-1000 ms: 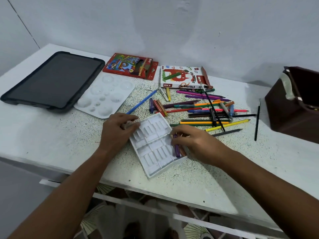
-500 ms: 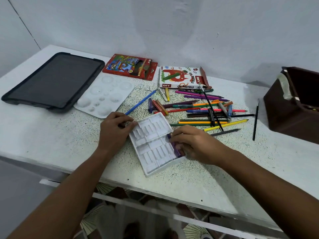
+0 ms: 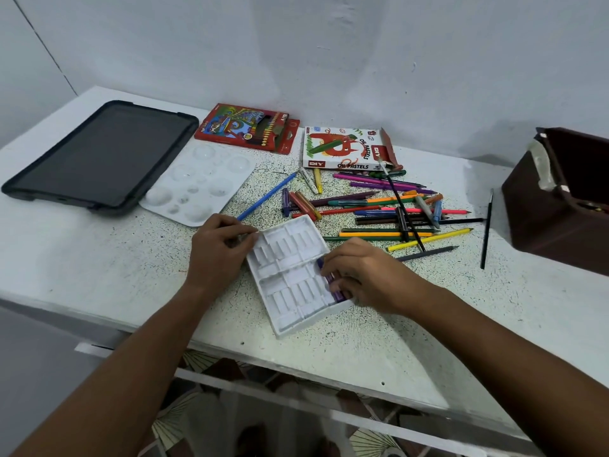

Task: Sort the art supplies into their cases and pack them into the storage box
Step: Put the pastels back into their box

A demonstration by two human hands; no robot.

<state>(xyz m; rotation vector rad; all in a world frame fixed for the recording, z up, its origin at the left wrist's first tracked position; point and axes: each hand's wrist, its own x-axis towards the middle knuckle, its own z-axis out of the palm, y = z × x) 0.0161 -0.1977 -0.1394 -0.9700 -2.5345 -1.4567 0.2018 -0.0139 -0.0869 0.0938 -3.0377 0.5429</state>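
**Purple pastel being seated in tray slot**

The white pastel tray [image 3: 290, 275] is steadied at its far left corner by the left hand [image 3: 219, 250], fingers curled on the rim. A purple pastel [image 3: 331, 283] is pinched by the right hand [image 3: 359, 275] over the tray's right-hand slots; full seating cannot be confirmed, as it is largely covered. The pastel should be aligned with the slot, then pressed flat. Loose pencils [image 3: 389, 216] and the brown storage box [image 3: 560, 206] are well apart.

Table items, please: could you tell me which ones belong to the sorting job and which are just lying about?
Part of the job:
white slotted tray
purple pastel, under the right hand
left hand, steadying the tray
loose pencils and pastels
oil pastels box
red pencil box
brown storage box

Lying about:
black tablet
white paint palette
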